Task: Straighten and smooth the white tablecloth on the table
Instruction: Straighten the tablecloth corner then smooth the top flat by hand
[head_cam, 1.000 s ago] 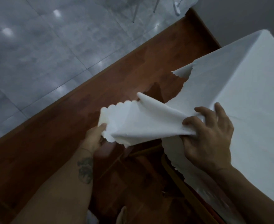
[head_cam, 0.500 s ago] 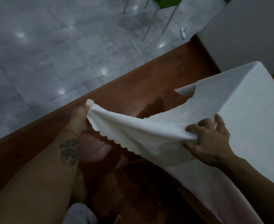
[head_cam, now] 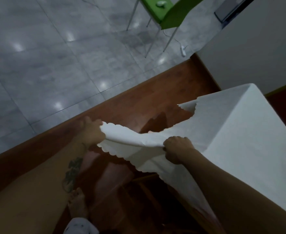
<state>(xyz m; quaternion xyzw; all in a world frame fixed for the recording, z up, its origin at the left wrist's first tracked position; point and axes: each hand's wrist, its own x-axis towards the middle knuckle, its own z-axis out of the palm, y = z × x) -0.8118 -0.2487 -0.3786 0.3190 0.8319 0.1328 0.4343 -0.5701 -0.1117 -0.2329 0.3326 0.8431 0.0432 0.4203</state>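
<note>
The white tablecloth [head_cam: 240,132] with a scalloped hem covers the table at the right and hangs over its near-left corner. My left hand [head_cam: 92,131] grips the hem's corner flap and holds it stretched out to the left, off the table. My right hand [head_cam: 177,149] pinches the same flap closer to the table corner, bunching the fabric between the two hands. The table itself is hidden under the cloth.
Reddish wooden floor [head_cam: 139,102] lies below the hanging cloth, grey tiles [head_cam: 54,56] beyond it. A green chair [head_cam: 169,14] stands at the top. A white wall or cabinet [head_cam: 257,53] rises at the upper right. A bare foot [head_cam: 76,205] is below my left arm.
The left hand has pulled the cloth corner outward to the left and stretched the flap taut. The right hand has closed tighter on the fabric. The view has tilted up, showing the green chair.
</note>
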